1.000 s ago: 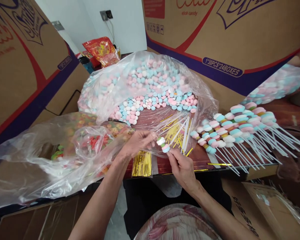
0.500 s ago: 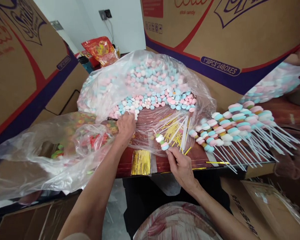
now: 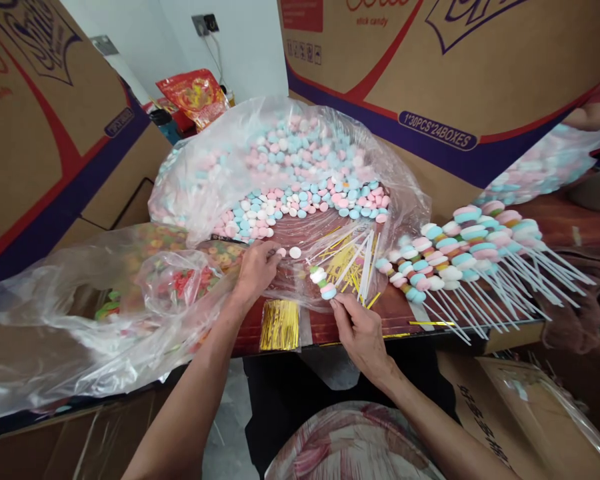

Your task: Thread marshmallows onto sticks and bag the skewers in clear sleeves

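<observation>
My right hand (image 3: pixel 361 331) grips a candy skewer (image 3: pixel 323 283) by its lower end; it carries white, green, pink and blue marshmallows. My left hand (image 3: pixel 258 268) is closed, with a pale pink marshmallow (image 3: pixel 281 253) at its fingertips. Just right of them a single white marshmallow (image 3: pixel 295 253) lies on the plastic. Beyond both hands, a heap of pastel marshmallows (image 3: pixel 303 200) spills from a large clear bag (image 3: pixel 400 157). Beside the skewer are white sticks (image 3: pixel 368 267) and gold twist ties (image 3: pixel 347 257).
Finished-looking skewers (image 3: pixel 465 247) are stacked at the right edge. A bundle of gold ties (image 3: pixel 280 325) lies at the front. At left, a plastic bag (image 3: pixel 105 347) holds ring-shaped candies. Large cartons (image 3: pixel 350 73) stand behind. Part of another person's arm (image 3: pixel 597 115) shows at far right.
My left hand has come back from the heap toward the skewer, bringing a marshmallow. A loose white one now lies in front of it. My right hand holds the skewer almost still.
</observation>
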Available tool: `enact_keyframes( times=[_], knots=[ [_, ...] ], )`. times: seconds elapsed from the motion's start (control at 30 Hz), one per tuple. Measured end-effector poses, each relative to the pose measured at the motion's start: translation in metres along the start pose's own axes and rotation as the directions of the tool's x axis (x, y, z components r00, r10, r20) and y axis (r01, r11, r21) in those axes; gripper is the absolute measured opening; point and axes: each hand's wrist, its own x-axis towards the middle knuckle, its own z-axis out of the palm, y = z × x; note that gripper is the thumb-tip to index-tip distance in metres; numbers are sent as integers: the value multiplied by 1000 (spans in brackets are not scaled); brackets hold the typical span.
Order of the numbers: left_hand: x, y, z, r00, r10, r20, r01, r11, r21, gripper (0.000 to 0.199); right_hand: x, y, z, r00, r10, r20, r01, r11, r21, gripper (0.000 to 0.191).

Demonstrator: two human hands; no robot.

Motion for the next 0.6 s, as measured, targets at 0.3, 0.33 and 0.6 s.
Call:
enact_keyframes(
  times=[0.3, 0.33, 0.6],
  knots=[
    [4, 11, -1, 979, -54, 197, 128, 914, -385, 19, 0, 0, 0, 1000, -11, 16, 11, 1000, -8, 14],
    [5, 12, -2, 978, -39, 205, 119, 912, -393, 18, 0, 0, 0, 1000, -14, 16, 14, 1000, -7, 13],
    [15, 12, 18, 961, -50, 271, 145, 927, -345, 11, -1, 1, 2, 1000, -23, 6, 23, 1000, -17, 13]
  ],
)
